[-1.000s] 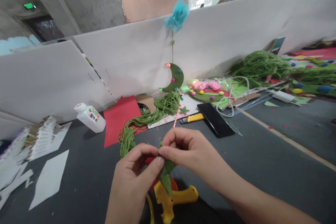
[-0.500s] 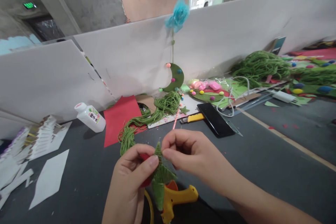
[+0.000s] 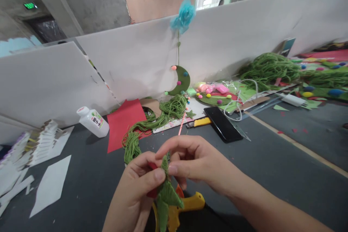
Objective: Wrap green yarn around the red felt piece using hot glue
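A star (image 3: 169, 194) wrapped in green yarn is held between my hands at the lower middle. My left hand (image 3: 138, 185) grips it, thumb in front, with a bit of red material (image 3: 152, 191) behind the star. My right hand (image 3: 193, 157) closes its thumb and fingers around the star's upper point; whether a loose strand is between them I cannot tell. Just beneath the star lies a yellow glue gun (image 3: 190, 203), partly covered by it. Beyond my hands, a green yarn bundle (image 3: 132, 145) trails over red paper (image 3: 122, 123).
A black phone (image 3: 223, 124) and a yellow utility knife (image 3: 201, 122) lie ahead. At left stand a white bottle (image 3: 92, 121) and white scraps (image 3: 51, 185). A decorated green crescent (image 3: 182, 79) hangs at the white partition (image 3: 130, 58). More yarn (image 3: 272, 69) is piled right.
The star and my left hand have dropped slightly. My right hand's fingers have moved left, with the index finger now reaching across the star's upper point.
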`<state>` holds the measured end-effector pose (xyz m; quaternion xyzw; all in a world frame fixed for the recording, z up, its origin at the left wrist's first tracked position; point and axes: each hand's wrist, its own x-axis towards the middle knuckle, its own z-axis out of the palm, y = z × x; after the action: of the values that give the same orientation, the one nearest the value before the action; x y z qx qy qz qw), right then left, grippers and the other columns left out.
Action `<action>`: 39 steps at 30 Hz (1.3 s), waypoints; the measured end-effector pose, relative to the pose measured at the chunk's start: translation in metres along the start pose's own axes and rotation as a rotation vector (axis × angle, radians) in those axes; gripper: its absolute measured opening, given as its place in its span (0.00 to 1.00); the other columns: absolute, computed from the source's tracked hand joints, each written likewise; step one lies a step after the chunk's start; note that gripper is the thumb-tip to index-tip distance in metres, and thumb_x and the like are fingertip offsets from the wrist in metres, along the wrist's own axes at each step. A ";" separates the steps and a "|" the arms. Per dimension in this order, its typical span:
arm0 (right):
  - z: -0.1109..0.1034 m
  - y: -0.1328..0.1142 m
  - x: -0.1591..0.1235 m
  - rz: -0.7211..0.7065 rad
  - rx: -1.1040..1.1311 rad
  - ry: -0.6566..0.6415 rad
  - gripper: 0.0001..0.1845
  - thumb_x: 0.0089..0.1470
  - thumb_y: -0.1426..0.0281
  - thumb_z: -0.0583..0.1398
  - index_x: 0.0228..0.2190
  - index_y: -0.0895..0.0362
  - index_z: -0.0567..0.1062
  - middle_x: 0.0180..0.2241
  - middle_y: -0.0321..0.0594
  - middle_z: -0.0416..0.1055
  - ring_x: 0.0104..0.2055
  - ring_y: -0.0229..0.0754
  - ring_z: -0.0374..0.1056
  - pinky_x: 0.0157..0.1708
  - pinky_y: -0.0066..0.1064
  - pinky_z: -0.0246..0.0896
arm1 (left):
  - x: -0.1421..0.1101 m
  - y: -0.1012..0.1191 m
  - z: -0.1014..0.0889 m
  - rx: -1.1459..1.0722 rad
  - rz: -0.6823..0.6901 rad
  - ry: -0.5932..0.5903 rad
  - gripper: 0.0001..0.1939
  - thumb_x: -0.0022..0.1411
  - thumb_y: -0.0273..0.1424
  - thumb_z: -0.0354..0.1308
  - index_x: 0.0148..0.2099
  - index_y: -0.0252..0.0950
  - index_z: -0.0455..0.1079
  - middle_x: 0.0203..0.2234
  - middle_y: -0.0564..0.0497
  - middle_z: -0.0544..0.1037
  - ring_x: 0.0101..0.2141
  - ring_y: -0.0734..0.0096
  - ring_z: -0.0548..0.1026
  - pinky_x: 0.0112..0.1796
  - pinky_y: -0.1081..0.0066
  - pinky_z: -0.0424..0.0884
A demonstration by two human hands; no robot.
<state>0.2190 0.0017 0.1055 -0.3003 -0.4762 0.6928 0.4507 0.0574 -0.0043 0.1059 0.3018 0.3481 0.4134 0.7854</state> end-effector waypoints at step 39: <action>0.007 -0.012 -0.002 -0.039 -0.326 0.239 0.04 0.45 0.72 0.59 0.21 0.57 0.71 0.17 0.29 0.63 0.21 0.31 0.55 0.21 0.25 0.49 | 0.007 -0.007 -0.007 0.167 0.222 0.235 0.08 0.44 0.30 0.72 0.29 0.38 0.77 0.22 0.54 0.76 0.26 0.74 0.71 0.30 0.76 0.68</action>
<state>0.2177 -0.0008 0.1193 -0.4401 -0.5308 0.5571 0.4629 0.0576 -0.0008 0.0943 0.3520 0.4351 0.4999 0.6610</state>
